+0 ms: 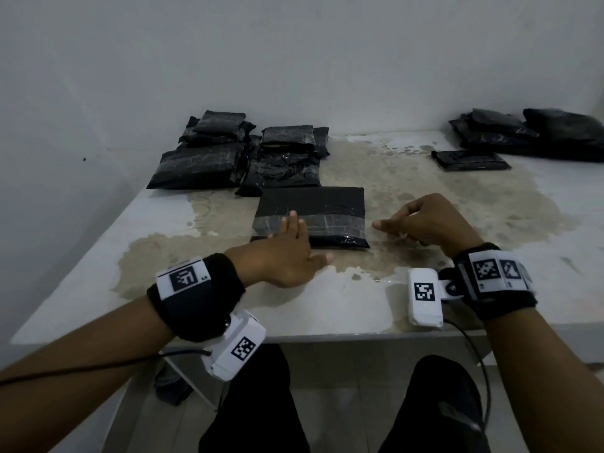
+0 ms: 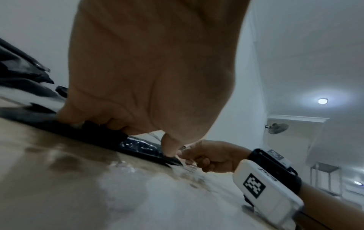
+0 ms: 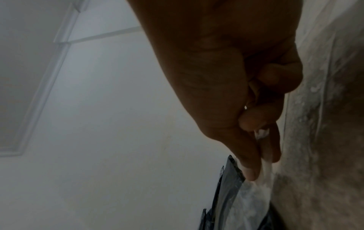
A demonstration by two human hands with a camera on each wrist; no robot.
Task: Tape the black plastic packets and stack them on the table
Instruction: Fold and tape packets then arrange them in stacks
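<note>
a black packet (image 1: 310, 217) is seen lying flat near the front middle of the stained counter (image 1: 425, 178), a band of clear tape (image 1: 330, 222) laid across it. it is pressed down by the straight fingers of the left hand (image 1: 287, 253), that grip wide and flat. just right of the packet, the tape's loose end is pinched in the curled grip of the right hand (image 1: 421, 223). taped packets (image 1: 235, 152) are piled at the far left, more packets (image 1: 523, 135) at the far right.
</note>
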